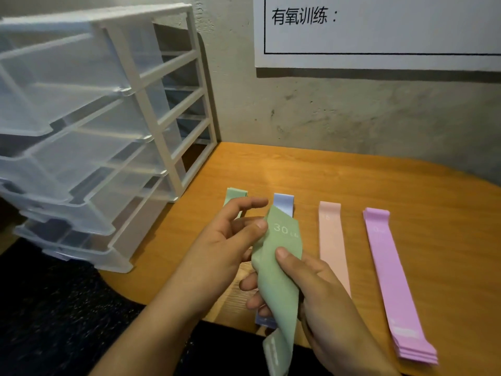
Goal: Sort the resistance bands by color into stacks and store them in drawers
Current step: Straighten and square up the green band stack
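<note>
- Middle of the frame: a green band marked "30 LB" is held up above the table, its lower end hanging past the table's near edge.
- The right hand grasps this band — thumb across the front, fingers wrapped round from behind.
- The left hand has its thumb on the band's upper left edge, forefinger stretched out; whether it really pinches the band I cannot tell.
- Behind the left hand, another green band lies flat on the table.
- Just right of it lies a blue band, mostly hidden by the hands.
- Further right, apart from each other: a peach band, then a stack of purple bands at the lower right.
- Upper left: a white drawer unit stands on the table against the wall, its clear drawers all pulled out.
- Upper right: a paper sheet with printed characters, fixed to the wall.
</note>
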